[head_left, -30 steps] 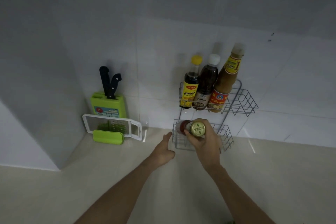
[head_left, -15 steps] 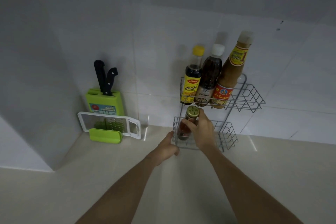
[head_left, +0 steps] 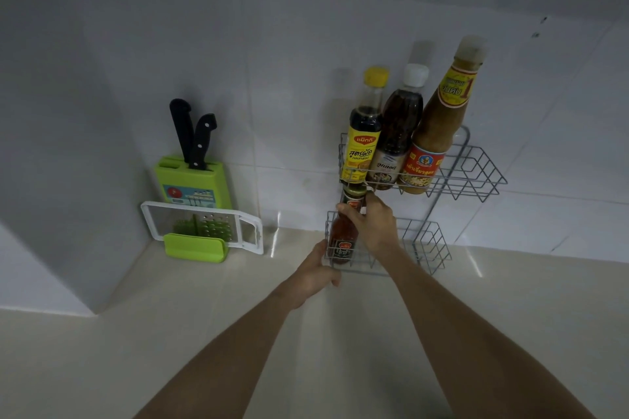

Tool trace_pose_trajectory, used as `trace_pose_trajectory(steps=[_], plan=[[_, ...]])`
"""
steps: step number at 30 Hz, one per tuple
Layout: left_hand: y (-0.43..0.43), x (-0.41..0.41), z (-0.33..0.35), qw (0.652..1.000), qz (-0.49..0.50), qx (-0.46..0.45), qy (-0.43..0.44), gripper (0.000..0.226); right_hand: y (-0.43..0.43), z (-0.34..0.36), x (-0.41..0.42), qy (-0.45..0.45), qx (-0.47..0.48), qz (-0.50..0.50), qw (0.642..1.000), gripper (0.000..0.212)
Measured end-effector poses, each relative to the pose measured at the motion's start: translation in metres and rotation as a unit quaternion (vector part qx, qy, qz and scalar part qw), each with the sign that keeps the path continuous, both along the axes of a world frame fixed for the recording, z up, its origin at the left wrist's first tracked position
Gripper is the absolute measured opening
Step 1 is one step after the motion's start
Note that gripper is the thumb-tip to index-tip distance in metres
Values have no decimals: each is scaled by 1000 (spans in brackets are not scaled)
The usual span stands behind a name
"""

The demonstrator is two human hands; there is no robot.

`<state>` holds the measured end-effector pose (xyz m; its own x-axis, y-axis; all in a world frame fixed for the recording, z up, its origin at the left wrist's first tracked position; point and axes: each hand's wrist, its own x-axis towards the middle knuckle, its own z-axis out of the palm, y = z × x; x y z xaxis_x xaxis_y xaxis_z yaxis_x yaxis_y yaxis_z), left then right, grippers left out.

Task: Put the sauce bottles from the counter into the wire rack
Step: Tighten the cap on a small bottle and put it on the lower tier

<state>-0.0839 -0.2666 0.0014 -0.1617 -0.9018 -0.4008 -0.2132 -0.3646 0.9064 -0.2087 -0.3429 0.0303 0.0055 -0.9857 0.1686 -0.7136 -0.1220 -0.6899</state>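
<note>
In the head view, your right hand [head_left: 374, 224] hides the shoulder of the red sauce bottle [head_left: 343, 236], and its cap sits dim under the upper tier. Your right fingers curl round its neck. The bottle stands upright, cap up, in the left end of the lower basket of the wire rack [head_left: 476, 177]. Your left hand [head_left: 318, 274] grips that basket's front corner, its fingertips hidden.

You are looking at a green knife block [head_left: 190, 180] standing in the corner, right against the white tile wall [head_left: 272, 78]. Two knives [head_left: 201, 143] with black handles are sticking up out of its top. A white grater [head_left: 204, 226] is leaning just in front of the block. A green holder [head_left: 194, 247] is sitting in front of the grater, touching it.
</note>
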Motion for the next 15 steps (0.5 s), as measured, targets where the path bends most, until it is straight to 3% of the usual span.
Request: trace_pose_trajectory(steps=[15], plan=[[3, -2, 0, 999, -26, 5, -31, 88, 6, -10, 6, -55, 60, 12, 997, 48]])
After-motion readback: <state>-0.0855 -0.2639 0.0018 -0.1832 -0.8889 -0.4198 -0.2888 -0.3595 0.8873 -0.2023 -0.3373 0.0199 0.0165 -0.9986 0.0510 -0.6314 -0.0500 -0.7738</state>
